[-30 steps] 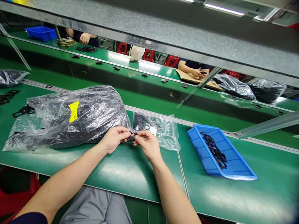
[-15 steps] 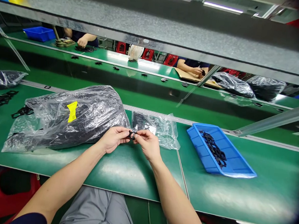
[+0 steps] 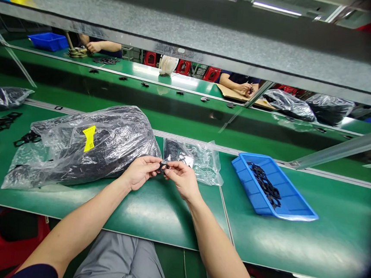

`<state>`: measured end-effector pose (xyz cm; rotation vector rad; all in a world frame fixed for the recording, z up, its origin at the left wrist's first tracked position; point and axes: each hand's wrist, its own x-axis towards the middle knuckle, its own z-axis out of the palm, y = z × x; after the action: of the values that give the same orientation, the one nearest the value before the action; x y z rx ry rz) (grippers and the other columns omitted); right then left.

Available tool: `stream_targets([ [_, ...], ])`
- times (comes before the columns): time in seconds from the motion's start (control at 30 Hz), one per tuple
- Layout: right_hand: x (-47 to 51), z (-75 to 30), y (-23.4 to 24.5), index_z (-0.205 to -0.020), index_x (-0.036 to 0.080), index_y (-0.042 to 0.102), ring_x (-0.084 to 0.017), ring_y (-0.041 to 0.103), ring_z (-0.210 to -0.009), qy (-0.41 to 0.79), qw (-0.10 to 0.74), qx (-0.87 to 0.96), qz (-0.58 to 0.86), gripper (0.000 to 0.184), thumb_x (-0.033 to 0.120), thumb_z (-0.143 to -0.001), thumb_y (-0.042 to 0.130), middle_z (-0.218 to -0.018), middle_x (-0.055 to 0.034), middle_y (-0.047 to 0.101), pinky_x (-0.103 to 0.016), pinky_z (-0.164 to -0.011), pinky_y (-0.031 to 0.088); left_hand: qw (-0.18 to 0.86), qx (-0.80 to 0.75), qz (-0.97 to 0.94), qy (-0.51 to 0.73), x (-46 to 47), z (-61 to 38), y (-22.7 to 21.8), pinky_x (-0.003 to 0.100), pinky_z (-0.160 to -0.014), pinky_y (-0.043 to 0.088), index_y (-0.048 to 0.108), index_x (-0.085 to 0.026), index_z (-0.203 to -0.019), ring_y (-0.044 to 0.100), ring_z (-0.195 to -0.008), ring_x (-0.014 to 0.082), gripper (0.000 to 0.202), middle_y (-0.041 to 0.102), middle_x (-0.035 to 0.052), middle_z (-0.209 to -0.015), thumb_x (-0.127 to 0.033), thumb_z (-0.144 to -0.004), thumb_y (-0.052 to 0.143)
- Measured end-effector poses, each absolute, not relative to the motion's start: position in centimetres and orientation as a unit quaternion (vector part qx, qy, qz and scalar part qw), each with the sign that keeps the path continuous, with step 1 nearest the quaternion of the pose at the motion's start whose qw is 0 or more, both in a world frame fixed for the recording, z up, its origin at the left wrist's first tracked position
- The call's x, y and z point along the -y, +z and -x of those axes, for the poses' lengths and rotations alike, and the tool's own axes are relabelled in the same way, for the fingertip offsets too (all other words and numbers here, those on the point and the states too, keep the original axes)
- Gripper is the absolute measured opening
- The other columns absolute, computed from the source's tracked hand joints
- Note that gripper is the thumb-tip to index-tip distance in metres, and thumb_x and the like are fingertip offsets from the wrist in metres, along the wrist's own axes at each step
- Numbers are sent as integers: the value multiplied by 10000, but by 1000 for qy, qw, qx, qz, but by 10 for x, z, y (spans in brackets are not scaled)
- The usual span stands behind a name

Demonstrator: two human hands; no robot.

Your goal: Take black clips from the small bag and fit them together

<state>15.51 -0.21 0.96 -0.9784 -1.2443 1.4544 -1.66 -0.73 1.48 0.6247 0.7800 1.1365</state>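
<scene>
Both hands meet above the green table, pinching one small black plastic part (image 3: 162, 167) with an opening in its middle. My left hand (image 3: 141, 172) grips its left end between thumb and fingers. On the other end, my right hand (image 3: 183, 178) closes with thumb and fingertips. Just left of the hands lies a large clear bag (image 3: 117, 137) full of black parts, with a yellow label (image 3: 89, 138) on it. Behind the right hand is a smaller clear bag (image 3: 207, 162) holding dark parts and something white.
A blue tray (image 3: 292, 198) to the right holds several black parts (image 3: 264, 185). More black frames (image 3: 3, 124) lie at the far left. Beyond runs a green belt (image 3: 121, 94) bearing spaced parts. An overhead shelf (image 3: 194, 36) spans the view; two co-workers' hands show behind.
The black part has turned slightly in my fingers, so its opening shows more. My hands have hardly moved. At the back left, a co-worker's hand has shifted left.
</scene>
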Motion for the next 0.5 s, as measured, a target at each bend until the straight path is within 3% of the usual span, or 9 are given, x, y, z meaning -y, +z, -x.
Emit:
stream_targets([
  [0.5, 7, -156, 12, -877, 181, 660, -118, 606, -627, 572, 474, 526, 413, 291, 290, -645, 797, -702, 9, 646, -259, -613, 506, 771, -361, -294, 435, 6, 28, 21, 163, -538, 460, 650, -103, -798, 590, -607, 78, 198, 685, 71, -787, -153, -666, 789],
])
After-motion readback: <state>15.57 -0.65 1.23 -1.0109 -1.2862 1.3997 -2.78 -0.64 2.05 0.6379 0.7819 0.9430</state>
